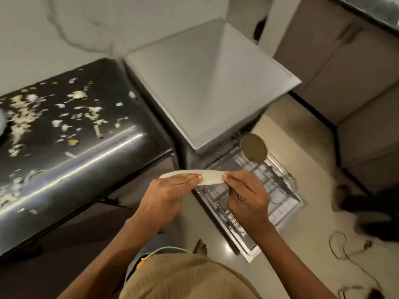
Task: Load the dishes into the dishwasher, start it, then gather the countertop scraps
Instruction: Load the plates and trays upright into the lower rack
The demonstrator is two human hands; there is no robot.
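Both my hands hold a white plate [210, 176] seen nearly edge-on, above the near corner of the pulled-out dishwasher rack [278, 203]. My left hand [168, 195] grips its left part and my right hand [248, 190] pinches its right edge. A round dish [253, 151] stands upright in the far part of the wire rack. The grey dishwasher [207, 83] stands between the counter and the cabinets. Pale vegetable scraps [23, 117] lie scattered over the black countertop [90, 158] at left.
Beige cabinets [349, 72] line the right side. A thin cord [341, 247] lies on the pale floor at lower right, near a dark blurred shape [371, 210]. My bare foot [200, 247] shows beside the open dishwasher door [248, 253].
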